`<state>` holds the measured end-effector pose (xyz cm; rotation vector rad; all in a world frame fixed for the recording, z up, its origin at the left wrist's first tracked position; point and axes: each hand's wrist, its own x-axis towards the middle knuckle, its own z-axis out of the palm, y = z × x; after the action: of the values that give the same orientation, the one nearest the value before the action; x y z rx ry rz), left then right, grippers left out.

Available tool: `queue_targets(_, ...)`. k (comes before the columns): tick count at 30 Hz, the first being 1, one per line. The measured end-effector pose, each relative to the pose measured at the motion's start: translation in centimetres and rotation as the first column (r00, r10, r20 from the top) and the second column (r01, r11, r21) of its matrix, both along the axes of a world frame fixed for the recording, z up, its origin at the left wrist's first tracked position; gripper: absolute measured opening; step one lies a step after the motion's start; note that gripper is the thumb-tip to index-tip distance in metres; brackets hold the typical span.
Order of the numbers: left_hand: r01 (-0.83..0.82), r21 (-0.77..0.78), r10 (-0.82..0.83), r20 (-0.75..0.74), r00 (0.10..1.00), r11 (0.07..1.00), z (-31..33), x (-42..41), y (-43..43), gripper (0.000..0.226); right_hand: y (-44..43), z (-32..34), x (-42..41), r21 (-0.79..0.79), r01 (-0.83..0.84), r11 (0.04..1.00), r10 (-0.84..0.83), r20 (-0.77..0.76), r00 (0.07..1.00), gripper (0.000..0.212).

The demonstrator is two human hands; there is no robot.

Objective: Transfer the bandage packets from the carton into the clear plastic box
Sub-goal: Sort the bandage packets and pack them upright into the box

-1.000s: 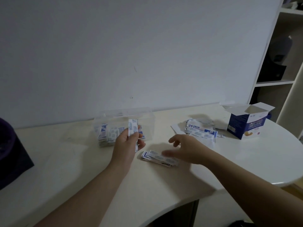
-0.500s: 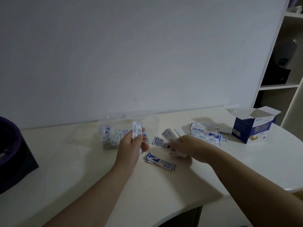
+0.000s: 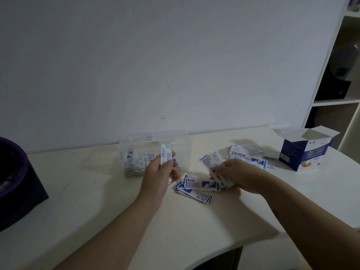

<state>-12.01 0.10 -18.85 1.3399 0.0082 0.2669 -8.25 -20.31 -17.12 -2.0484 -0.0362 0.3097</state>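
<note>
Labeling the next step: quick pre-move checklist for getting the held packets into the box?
1. Left hand grips upright packets: ok.
2. Right hand grips fanned packets: ok.
3. Clear plastic box has room: ok, contents sit low.
4. Box top open: cannot tell.
5. Carton emptied: cannot tell, inside hidden.
6. Table cleared of packets: not ok, stack by the hands, pile by the carton.

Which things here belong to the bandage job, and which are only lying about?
Belong: clear plastic box, carton, left hand gripping upright packets, right hand gripping fanned packets, near pile, far pile on the table.
Lying about: dark purple object at the left edge, shelf unit at the right.
</note>
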Motion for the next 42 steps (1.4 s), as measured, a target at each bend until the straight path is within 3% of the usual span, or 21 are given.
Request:
queue_targets(3, 0.006, 0.008, -0.006, -0.005, 1.0, 1.0, 0.0, 0.0, -0.1, 0.027, -0.6, 0.4, -0.1, 0.074, -0.032, 0.997, 0.037, -0.067, 0.997, 0.028)
queue_targets(7, 0.038, -0.027, -0.039, -0.023, 0.999, 0.999, 0.2, -0.1, -0.2, 0.028, -1.0, 0.4, -0.1, -0.274, 0.012, 0.962, 0.025, 0.131, 0.991, 0.016)
queue_targets(9, 0.073, -0.101, -0.079, -0.053, 0.995, 0.992, 0.4, -0.1, -0.3, 0.028, -1.2, 0.2, 0.1, -0.313, 0.056, 0.948, 0.0, 0.177, 0.984, 0.014)
queue_targets(13, 0.121, -0.249, -0.15, -0.103, 0.983, 0.961, 1.0, -0.2, -0.3, 0.025, -0.8, 0.4, -0.2, -0.363, 0.065, 0.929, 0.005, 0.187, 0.982, 0.033)
queue_targets(15, 0.129, -0.254, -0.163, -0.118, 0.979, 0.958, 1.2, -0.3, -0.3, 0.022, -0.2, 1.0, -0.8, -0.288, 0.096, 0.953, -0.013, 0.278, 0.961, 0.034)
queue_targets(18, 0.211, -0.176, -0.231, -0.099, 0.968, 0.961, 1.3, -0.6, -0.3, 0.023, 2.2, 2.0, -2.6, -0.001, -0.011, 1.0, 0.011, 0.346, 0.938, 0.025)
queue_targets(21, 0.358, -0.119, -0.366, -0.061, 0.928, 0.926, 1.4, -1.3, -1.1, 0.038, 5.9, 2.0, -4.8, 0.017, -0.149, 0.989, 0.124, 0.473, 0.872, 0.013)
queue_targets(25, 0.341, -0.169, -0.353, -0.048, 0.934, 0.925, 1.4, -1.4, -1.2, 0.035, 7.1, 0.8, -4.8, 0.164, -0.113, 0.98, 0.018, 0.492, 0.87, 0.007)
queue_targets(28, 0.22, -0.147, -0.234, -0.087, 0.968, 0.964, 1.0, -0.6, -0.6, 0.033, 3.8, 0.0, -2.6, -0.04, 0.1, 0.994, -0.062, 0.55, 0.833, 0.009)
queue_targets(31, 0.212, -0.276, -0.246, -0.095, 0.965, 0.938, 1.0, -0.5, -0.6, 0.03, -1.3, -0.8, -0.2, -0.242, 0.352, 0.904, -0.127, 0.634, 0.763, 0.018)
queue_targets(33, 0.218, -0.281, -0.254, -0.099, 0.962, 0.935, 1.1, -0.6, -0.9, 0.029, -4.5, -1.1, 1.1, -0.31, 0.475, 0.824, -0.185, 0.644, 0.742, 0.027)
queue_targets(37, 0.219, -0.252, -0.254, -0.118, 0.96, 0.943, 0.7, -0.5, -1.2, 0.029, -7.2, -1.7, 2.8, -0.452, 0.403, 0.795, -0.167, 0.476, 0.863, 0.04)
queue_targets(41, 0.201, -0.238, -0.234, -0.12, 0.965, 0.95, 0.6, -0.5, -1.0, 0.028, -7.2, -1.9, 3.6, -0.485, 0.339, 0.807, -0.133, 0.409, 0.903, 0.006)
queue_targets(42, 0.197, -0.241, -0.23, -0.118, 0.966, 0.95, 0.6, -0.5, -0.9, 0.028, -7.3, -2.0, 3.7, -0.466, 0.33, 0.821, -0.135, 0.404, 0.905, 0.015)
